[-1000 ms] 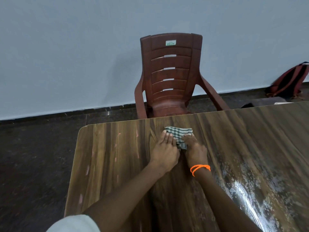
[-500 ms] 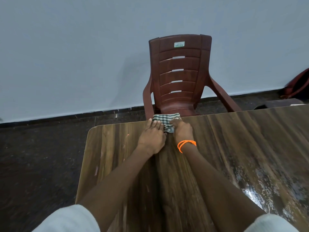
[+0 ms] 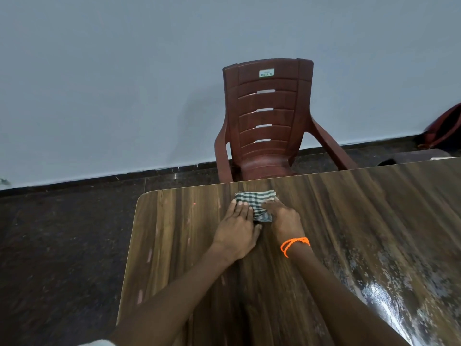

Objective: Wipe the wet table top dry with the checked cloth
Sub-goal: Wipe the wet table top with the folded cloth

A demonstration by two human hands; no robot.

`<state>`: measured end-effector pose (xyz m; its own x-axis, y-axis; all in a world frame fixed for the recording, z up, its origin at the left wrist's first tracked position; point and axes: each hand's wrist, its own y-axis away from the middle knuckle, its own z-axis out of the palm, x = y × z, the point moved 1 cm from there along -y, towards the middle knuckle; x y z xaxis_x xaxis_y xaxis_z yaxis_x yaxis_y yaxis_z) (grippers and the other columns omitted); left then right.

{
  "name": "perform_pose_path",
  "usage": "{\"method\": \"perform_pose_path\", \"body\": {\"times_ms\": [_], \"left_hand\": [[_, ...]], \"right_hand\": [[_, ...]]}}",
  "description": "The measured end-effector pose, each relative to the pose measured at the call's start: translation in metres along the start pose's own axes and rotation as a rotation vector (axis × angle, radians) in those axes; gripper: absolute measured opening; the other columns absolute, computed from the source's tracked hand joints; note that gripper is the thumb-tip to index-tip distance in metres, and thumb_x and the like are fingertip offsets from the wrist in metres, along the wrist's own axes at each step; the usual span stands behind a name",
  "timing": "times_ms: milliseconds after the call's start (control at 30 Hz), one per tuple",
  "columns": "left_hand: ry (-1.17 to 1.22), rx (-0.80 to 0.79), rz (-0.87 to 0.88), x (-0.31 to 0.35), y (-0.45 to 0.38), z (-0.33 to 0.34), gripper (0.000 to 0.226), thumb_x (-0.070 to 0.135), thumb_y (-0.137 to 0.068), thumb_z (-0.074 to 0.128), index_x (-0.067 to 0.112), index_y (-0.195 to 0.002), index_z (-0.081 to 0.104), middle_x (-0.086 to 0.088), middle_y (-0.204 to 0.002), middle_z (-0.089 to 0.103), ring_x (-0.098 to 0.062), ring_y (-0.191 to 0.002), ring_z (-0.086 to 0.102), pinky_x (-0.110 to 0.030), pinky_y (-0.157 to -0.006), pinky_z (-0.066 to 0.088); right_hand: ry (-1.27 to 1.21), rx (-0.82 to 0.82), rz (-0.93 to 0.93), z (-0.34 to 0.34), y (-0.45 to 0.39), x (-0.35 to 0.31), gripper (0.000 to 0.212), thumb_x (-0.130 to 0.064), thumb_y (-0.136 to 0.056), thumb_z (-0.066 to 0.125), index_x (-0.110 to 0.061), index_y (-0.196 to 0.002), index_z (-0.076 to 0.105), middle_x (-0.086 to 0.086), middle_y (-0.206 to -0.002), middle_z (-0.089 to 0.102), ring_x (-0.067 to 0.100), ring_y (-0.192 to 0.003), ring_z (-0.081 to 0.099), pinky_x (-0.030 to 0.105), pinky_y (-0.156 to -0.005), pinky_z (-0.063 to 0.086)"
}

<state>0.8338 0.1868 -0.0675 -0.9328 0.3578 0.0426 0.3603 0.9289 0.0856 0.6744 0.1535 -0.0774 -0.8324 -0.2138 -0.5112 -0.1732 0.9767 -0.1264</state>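
Table top (image 3: 179,245): two hands press one checked cloth (image 3: 257,199).

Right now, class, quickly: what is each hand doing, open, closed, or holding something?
Left hand: open, straight fingers pressing flat on the checked cloth.
Right hand: lies on the cloth; whether its fingers grip it cannot be told.

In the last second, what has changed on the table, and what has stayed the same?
Both hands slid the checked cloth away from the person until it hung over the table's far edge, then drew it back a little; it now lies just inside that edge. Nothing was taken hold of or let go: the left hand and right hand still press flat on the cloth. The wet patch at the right remains.
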Motion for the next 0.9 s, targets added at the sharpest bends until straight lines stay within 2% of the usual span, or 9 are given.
{"method": "perform_pose_path", "body": {"times_ms": [100,233,400,500,600,700,833,900], "left_hand": [[-0.02,-0.024,-0.005,-0.006,-0.02,-0.003,0.069,0.048,-0.103,0.018,0.0,-0.152,0.023,-0.018,-0.16,0.023,-0.029,-0.15,0.013,-0.044,-0.122,0.002],[-0.054,-0.021,-0.028,-0.037,-0.034,-0.004,0.071,0.05,-0.103,0.017,0.001,-0.154,0.02,-0.018,-0.161,0.02,-0.029,-0.15,0.01,-0.044,-0.122,0.0],[0.014,-0.045,-0.082,-0.08,-0.019,0.006,0.078,0.058,-0.099,0.01,0.005,-0.155,0.016,-0.014,-0.163,0.014,-0.027,-0.151,0.005,-0.046,-0.122,0.008],[0.044,-0.06,-0.116,-0.092,0.002,0.009,0.085,0.064,-0.093,0.003,0.007,-0.155,0.016,-0.013,-0.163,0.014,-0.027,-0.151,0.004,-0.047,-0.121,0.013],[0.021,-0.052,-0.096,-0.085,0.026,0.007,0.084,0.063,-0.095,0.008,0.005,-0.155,0.019,-0.014,-0.162,0.018,-0.027,-0.151,0.007,-0.048,-0.121,0.009],[0.013,-0.049,-0.085,-0.069,0.043,0.002,0.083,0.065,-0.096,0.012,0.006,-0.154,0.021,-0.014,-0.162,0.019,-0.028,-0.151,0.008,-0.051,-0.121,0.005],[0.008,-0.049,-0.022,-0.04,0.046,-0.004,0.083,0.064,-0.098,0.014,0.003,-0.154,0.021,-0.017,-0.161,0.02,-0.027,-0.151,0.011,-0.043,-0.123,0.001],[-0.011,-0.047,-0.034,-0.033,0.04,-0.006,0.082,0.062,-0.098,0.013,0.002,-0.153,0.023,-0.018,-0.16,0.023,-0.027,-0.15,0.014,-0.044,-0.122,0.002]], "right_hand": [[0.003,0.048,0.074,-0.005,-0.015,-0.008,0.032,-0.003,-0.08,0.059,-0.022,-0.105,0.07,0.003,-0.114,0.067,0.029,-0.096,0.065,0.037,-0.076,0.053],[0.015,0.028,0.123,0.006,-0.046,-0.027,0.033,-0.002,-0.081,0.053,-0.021,-0.101,0.07,0.01,-0.107,0.067,0.036,-0.088,0.064,0.039,-0.074,0.051],[-0.002,-0.053,0.071,0.031,-0.064,-0.052,0.04,-0.004,-0.079,0.05,-0.025,-0.108,0.068,0.011,-0.111,0.066,0.035,-0.094,0.064,0.04,-0.078,0.053],[-0.03,-0.077,0.051,0.039,-0.052,-0.067,0.036,-0.005,-0.082,0.048,-0.023,-0.108,0.066,0.01,-0.112,0.064,0.034,-0.092,0.064,0.041,-0.077,0.053],[-0.013,-0.094,-0.005,0.04,-0.03,-0.076,0.029,-0.002,-0.084,0.048,-0.019,-0.102,0.064,0.01,-0.117,0.063,0.032,-0.103,0.061,0.041,-0.08,0.053],[-0.004,-0.103,-0.077,0.029,-0.007,-0.07,0.034,0.001,-0.084,0.049,-0.017,-0.107,0.066,0.006,-0.123,0.063,0.025,-0.122,0.052,0.042,-0.086,0.051],[0.003,-0.066,-0.082,0.013,0.005,-0.052,0.041,0.001,-0.081,0.054,-0.019,-0.114,0.067,0.003,-0.125,0.063,0.022,-0.119,0.055,0.036,-0.093,0.05],[0.004,-0.05,-0.069,0.01,0.003,-0.052,0.041,0.003,-0.078,0.055,-0.017,-0.111,0.069,0.004,-0.121,0.065,0.022,-0.114,0.059,0.033,-0.09,0.049]]}}
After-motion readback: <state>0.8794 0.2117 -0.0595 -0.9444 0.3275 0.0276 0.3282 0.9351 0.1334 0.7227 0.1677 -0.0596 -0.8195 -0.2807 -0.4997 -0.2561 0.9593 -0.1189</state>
